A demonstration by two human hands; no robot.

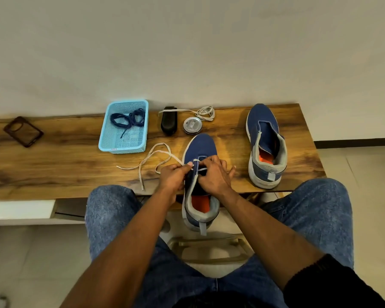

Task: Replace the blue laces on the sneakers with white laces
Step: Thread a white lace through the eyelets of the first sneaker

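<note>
A blue sneaker (200, 150) lies toe-away on the front edge of the wooden table (65, 165), its heel hanging over the edge. My left hand (173, 177) pinches a white lace (156, 155) at the shoe's left eyelets; the lace trails in loops to the left across the table. My right hand (213, 175) grips the shoe's upper at the eyelets, fingers curled over the tongue. A second blue sneaker (265, 143) with no lace stands to the right. The blue laces (128, 118) lie in a light blue basket (107, 138). Another white lace (203, 113) is coiled at the back.
A black brush (169, 121) and a round tin (192, 125) sit behind the near shoe. A dark phone case (22, 131) lies at the far left. My knees in jeans (107, 210) are under the table edge, with a stool (209, 250) between them.
</note>
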